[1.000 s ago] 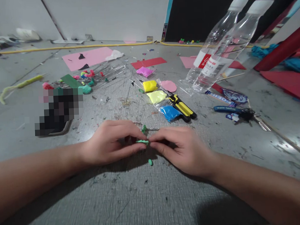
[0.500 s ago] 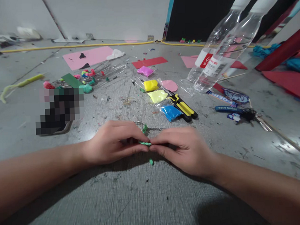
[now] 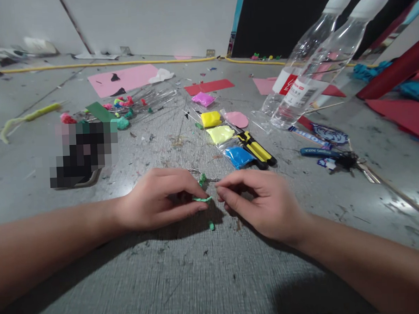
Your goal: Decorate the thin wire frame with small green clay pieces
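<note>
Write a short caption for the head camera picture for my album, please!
Left hand pinches a green clay strip beside the right hand on a messy grey table.

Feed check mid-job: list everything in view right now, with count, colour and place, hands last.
Green clay strip: 1, green, pinched at the left fingertips.
Small green clay bit: 1, green, on the floor below the strip.
Clay packets: 4, magenta, yellow, pale yellow, blue, in a row ahead of the hands.
Yellow-and-black handled tool: 1, right of the blue packet.
Clear plastic bottles: 2, white caps, lying far right.
Pink paper sheet: 1, far left centre.
Red paper sheet: 1, far centre.
Blue lanyard with keys: 1, right.
Grey floor: 1, littered with scraps.
Left hand: holds the strip.
Right hand: beside the strip, apart from it.
</note>
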Motion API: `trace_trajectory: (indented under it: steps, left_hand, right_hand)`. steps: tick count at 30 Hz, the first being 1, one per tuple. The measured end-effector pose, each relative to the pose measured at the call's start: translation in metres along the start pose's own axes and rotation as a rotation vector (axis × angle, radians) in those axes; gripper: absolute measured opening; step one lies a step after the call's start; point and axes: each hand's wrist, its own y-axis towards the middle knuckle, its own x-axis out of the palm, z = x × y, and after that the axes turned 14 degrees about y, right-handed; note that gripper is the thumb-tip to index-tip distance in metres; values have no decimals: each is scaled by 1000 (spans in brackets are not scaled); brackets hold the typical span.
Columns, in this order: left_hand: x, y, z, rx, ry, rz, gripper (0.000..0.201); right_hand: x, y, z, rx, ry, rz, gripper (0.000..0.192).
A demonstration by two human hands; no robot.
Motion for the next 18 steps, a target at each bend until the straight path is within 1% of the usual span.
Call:
trace_trajectory:
  steps: [5, 10, 12, 15, 16, 18]
  left_hand:
    - [-1, 1, 1, -64, -1, -22, 3]
    - [-3, 2, 2, -143, 36, -5, 3]
    - [-3, 2, 2, -164, 37, 11, 2]
    - [-2, 1, 3, -209, 33, 40, 2]
    - [0, 1, 3, -241, 38, 61, 3]
    - [3, 2, 3, -358, 36, 135, 5]
  right_hand:
    - [5, 0, 3, 268, 328, 32, 7]
    - [6, 2, 1, 462, 560, 69, 14]
    - [5, 3, -1, 502, 628, 77, 15]
    - [4, 4, -1, 521, 704, 65, 15]
    - [4, 4, -1, 526, 719, 62, 15]
    - [5, 4, 0, 536, 736, 66, 16]
